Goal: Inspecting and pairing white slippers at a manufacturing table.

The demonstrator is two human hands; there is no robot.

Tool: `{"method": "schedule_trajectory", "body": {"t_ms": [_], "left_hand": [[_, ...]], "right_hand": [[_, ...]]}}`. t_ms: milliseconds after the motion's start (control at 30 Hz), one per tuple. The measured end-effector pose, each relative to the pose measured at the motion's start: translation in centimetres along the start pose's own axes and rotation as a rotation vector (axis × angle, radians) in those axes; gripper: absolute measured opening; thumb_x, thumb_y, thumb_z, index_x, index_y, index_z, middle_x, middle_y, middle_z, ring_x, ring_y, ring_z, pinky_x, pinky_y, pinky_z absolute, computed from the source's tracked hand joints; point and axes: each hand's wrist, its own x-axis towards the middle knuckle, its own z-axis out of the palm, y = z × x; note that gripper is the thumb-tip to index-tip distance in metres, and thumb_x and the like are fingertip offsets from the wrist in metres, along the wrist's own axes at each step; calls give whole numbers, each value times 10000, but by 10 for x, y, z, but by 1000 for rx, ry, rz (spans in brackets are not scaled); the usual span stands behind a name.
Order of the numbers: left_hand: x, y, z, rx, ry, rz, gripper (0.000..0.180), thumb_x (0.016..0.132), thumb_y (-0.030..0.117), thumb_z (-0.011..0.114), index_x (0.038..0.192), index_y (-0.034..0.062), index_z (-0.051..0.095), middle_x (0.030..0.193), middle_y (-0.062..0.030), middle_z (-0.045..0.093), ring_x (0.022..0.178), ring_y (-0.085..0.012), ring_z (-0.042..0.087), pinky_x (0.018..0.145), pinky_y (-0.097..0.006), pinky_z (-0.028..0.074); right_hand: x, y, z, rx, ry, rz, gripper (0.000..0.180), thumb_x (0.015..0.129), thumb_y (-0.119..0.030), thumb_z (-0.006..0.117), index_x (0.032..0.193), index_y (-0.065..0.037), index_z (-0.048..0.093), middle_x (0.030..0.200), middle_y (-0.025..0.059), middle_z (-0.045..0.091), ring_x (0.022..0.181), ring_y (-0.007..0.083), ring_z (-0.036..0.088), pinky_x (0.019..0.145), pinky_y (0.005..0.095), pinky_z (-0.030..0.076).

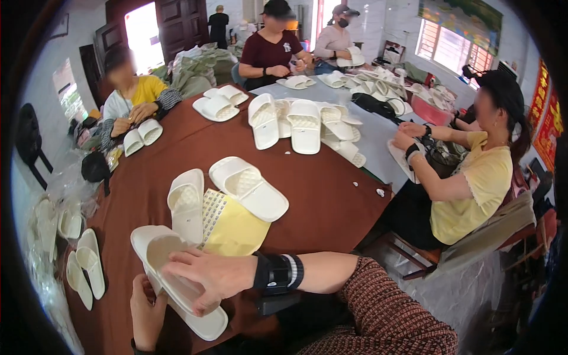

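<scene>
The held slipper (204, 322) is tilted at the near edge of the brown-covered bench (331, 219), left of the person's lap. The left hand (148, 310) has its grip closed on the slipper's side; the right hand (210, 275) is spread across its top, and I cannot tell whether that grip is clamped. Open brown cloth runs from the near pair (248, 186) to the bench's right edge, with a few white scraps (380, 193) by that edge; more cloth shows between the near pair and the far slippers. The near pair is just beyond the hands, so there is little room straight ahead. Counts: one slipper in the hands, another possibly underneath; two in the near pair, with one yellow sheet (236, 228) against them; two in the far-left pair (216, 108); two at the left edge (89, 263); two before the left co-worker (135, 100). The middle heap (306, 127) and the pile on the grey bench (381, 148) overlap too much to count. Four co-workers sit around the benches; one more person (219, 26) stands at the back.
</scene>
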Motion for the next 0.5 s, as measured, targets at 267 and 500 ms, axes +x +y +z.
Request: {"method": "schedule_trajectory", "body": {"t_ms": [267, 500], "left_hand": [[5, -2, -6, 218, -84, 71, 414, 829, 32, 555, 1228, -39, 472, 848, -280, 612, 796, -446, 605, 652, -478, 477], [6, -19, -17, 412, 103, 69, 404, 819, 55, 515, 1214, -25, 483, 879, -273, 627, 822, -446, 601, 715, -520, 473]], "right_hand": [[-3, 0, 14, -294, -103, -123, 1053, 651, -296, 789, 1496, -122, 186, 1457, 342, 218, 1355, 501, 240, 1056, 530, 327], [2, -7, 11, -126, 166, -119, 646, 732, 50, 482, 1366, -62, 436, 1317, 265, 480, 1235, 405, 478, 1011, 401, 420]]}}
